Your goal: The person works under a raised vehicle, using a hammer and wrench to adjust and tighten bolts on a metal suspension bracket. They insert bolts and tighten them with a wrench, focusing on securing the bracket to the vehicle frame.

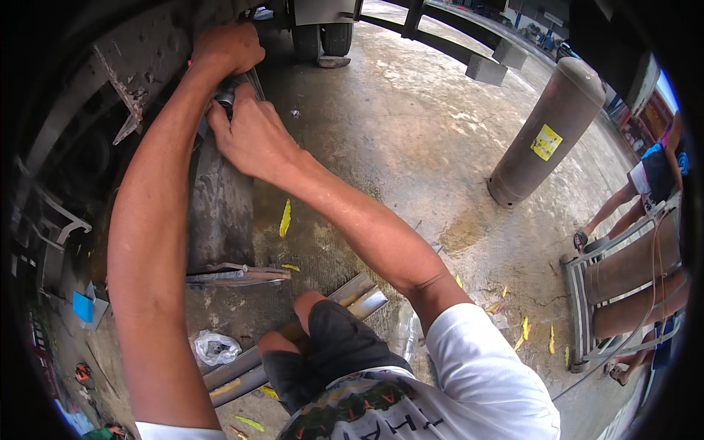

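Observation:
Up at the dark vehicle frame, both my arms reach forward. My left hand is closed, its back toward me, and whatever its fingers grip is hidden. Just below and nearer, my right hand curls round a dark round-bodied tool with a shiny part; its exact kind does not show. Under my hands a long grey metal beam runs toward me. Flat metal pieces sit across its near end.
Metal tubes lie on the floor by my legs, beside a white plastic bag. A brown gas cylinder stands to the right. Further right, a metal rack holds more cylinders near people. A vehicle wheel stands ahead.

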A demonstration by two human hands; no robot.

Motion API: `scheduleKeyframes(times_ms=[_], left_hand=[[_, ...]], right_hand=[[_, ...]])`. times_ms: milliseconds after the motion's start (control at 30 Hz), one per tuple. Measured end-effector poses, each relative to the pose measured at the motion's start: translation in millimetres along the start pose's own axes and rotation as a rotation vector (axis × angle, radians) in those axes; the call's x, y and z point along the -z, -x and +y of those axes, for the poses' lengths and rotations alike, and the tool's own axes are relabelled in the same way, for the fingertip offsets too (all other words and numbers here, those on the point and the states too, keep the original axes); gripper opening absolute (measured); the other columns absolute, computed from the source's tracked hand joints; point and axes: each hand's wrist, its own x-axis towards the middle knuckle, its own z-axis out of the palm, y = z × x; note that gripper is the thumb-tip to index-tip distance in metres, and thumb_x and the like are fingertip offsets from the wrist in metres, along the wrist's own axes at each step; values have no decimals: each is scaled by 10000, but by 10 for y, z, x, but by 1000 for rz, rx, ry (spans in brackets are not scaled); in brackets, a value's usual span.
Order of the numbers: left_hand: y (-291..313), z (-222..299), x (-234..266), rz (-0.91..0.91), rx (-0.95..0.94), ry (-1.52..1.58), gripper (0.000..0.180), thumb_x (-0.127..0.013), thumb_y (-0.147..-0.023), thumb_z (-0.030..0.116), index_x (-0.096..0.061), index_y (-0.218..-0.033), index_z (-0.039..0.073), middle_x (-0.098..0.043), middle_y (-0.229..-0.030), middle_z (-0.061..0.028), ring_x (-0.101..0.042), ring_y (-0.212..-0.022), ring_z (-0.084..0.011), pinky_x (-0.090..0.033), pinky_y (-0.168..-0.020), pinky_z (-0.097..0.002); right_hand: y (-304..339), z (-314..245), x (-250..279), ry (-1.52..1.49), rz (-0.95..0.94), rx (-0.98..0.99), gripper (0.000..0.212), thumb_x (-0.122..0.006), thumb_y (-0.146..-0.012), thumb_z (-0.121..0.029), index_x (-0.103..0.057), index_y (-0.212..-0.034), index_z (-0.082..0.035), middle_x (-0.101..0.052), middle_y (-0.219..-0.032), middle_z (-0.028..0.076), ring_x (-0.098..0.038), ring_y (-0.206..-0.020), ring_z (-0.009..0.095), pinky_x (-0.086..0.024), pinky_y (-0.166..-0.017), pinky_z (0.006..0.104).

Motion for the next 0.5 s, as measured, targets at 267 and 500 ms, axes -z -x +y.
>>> scheduleKeyframes(times_ms=[267, 500], left_hand=[[11, -130, 67, 4, 10, -58, 385, -584, -809, 262, -768, -1095, 83, -743, -1143, -172, -720, -1062, -338, -567, -899, -441], [-29, -66, 21, -29, 37, -2, 389, -572, -787, 225, -773, -1093, 96, -751, -1134, -152, -730, -1049, -320, -573, -876, -443]], right_hand=[[-52, -129, 60, 531, 122, 285, 505, -658, -882, -396, -617, -1094, 61, -690, -827, 202, -666, -874, 354, -431, -823, 493], [-130, -104, 85, 183, -69, 88, 489, -629, -923, -353, -568, -1109, 95, -700, -805, 227, -698, -775, 402, -485, -819, 552]])
